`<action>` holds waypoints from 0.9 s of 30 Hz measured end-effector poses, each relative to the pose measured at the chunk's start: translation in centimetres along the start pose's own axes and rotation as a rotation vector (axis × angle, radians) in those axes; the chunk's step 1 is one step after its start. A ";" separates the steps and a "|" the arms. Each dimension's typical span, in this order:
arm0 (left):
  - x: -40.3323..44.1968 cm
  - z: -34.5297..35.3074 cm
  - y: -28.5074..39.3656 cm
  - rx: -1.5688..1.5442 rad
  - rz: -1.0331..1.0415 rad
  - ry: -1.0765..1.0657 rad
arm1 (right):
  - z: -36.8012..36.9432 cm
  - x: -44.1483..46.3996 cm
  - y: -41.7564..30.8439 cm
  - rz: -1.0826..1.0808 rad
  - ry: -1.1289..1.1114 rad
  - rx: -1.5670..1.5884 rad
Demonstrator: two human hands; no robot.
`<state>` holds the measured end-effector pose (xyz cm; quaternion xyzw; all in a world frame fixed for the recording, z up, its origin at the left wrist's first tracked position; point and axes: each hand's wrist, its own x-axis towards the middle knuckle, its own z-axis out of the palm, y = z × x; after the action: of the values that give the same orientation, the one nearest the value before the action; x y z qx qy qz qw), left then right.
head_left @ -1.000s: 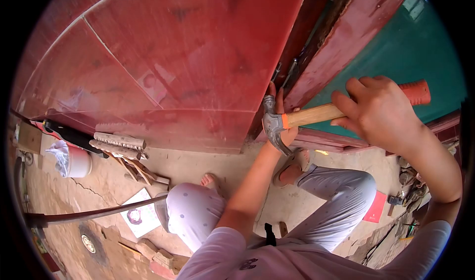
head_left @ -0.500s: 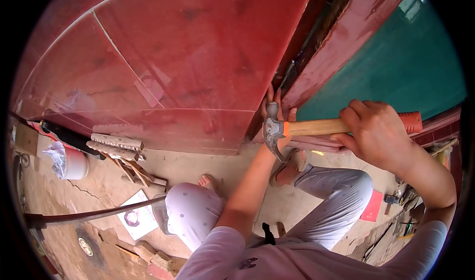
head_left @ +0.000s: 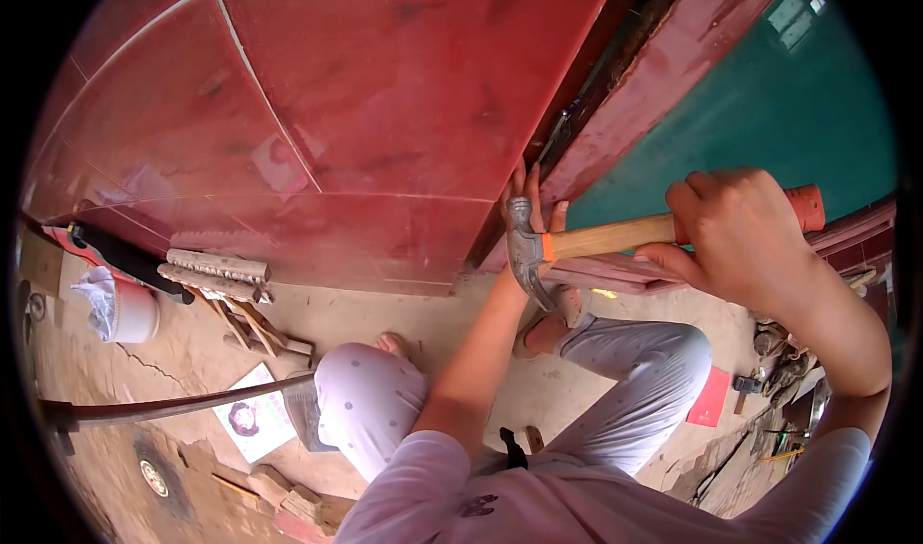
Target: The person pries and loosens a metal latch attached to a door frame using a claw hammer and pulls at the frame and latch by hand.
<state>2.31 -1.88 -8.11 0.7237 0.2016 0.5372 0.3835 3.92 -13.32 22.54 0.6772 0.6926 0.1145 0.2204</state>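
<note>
My right hand (head_left: 740, 241) is wrapped round the red grip of a claw hammer (head_left: 615, 237). Its wooden handle runs leftward, and the metal head, claw pointing down, hangs in front of my left hand (head_left: 531, 193). The fingers of that hand are stretched upward against the pink door frame (head_left: 639, 87), beside the edge of the red tiled wall (head_left: 404, 92), thumb apart. The hammer head covers part of the palm and wrist, so anything small under the fingers is hidden. Just above the fingertips, a dark gap holds a small metal piece (head_left: 561, 126).
Right of the frame is a green panel (head_left: 731, 111). On the floor are a white bucket (head_left: 135, 315), a small wooden stool (head_left: 252, 323), a printed sheet (head_left: 255, 412), a red booklet (head_left: 710, 397) and another hammer (head_left: 745, 386). A dark bar (head_left: 183, 407) crosses at left.
The view has shifted slightly. My right hand is a little higher, tilting the hammer handle upward somewhat more. My left hand stays at the frame.
</note>
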 end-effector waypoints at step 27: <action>0.3 -0.2 0.1 -0.091 0.021 -0.028 | 1.6 3.4 2.2 0.076 0.112 -0.037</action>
<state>2.19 -1.70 -7.84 0.7150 0.1638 0.5397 0.4131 6.68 -10.08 21.62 0.6914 0.6754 0.1733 0.1895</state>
